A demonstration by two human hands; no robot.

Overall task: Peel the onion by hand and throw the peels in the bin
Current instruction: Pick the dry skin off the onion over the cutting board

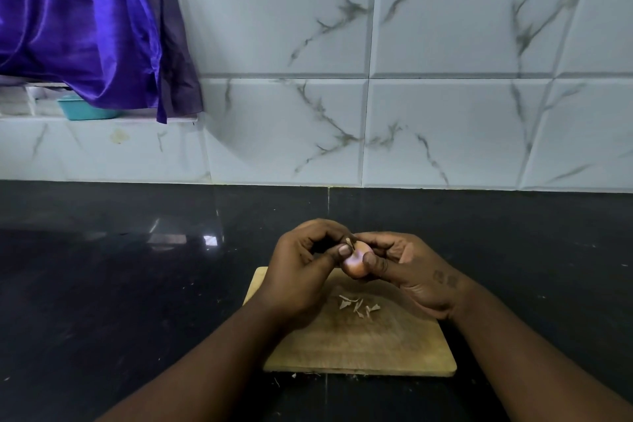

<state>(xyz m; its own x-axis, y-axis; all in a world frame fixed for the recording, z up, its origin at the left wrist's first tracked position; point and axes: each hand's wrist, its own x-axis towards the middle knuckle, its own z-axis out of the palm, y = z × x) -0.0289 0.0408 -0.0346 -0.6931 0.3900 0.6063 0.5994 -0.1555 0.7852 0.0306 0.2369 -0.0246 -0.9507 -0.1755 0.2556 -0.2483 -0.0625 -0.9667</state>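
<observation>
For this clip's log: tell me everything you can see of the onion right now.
The onion is small and roundish, with smooth, slightly shiny pinkish-tan skin. It is held above the far end of the wooden cutting board, apparently not touching it. The right hand grips it, thumb across its front; the left hand pinches a dry strip of skin at its top. Fingers hide much of it, so how far it is peeled cannot be told.

Both bare forearms enter from the lower edge, and the hands meet in the middle. The right hand (411, 276) holds a small onion (354, 262) between its curled thumb and fingers, palm turned leftward. The left hand (301, 271) pinches the onion's top with thumb and forefinger.
</observation>
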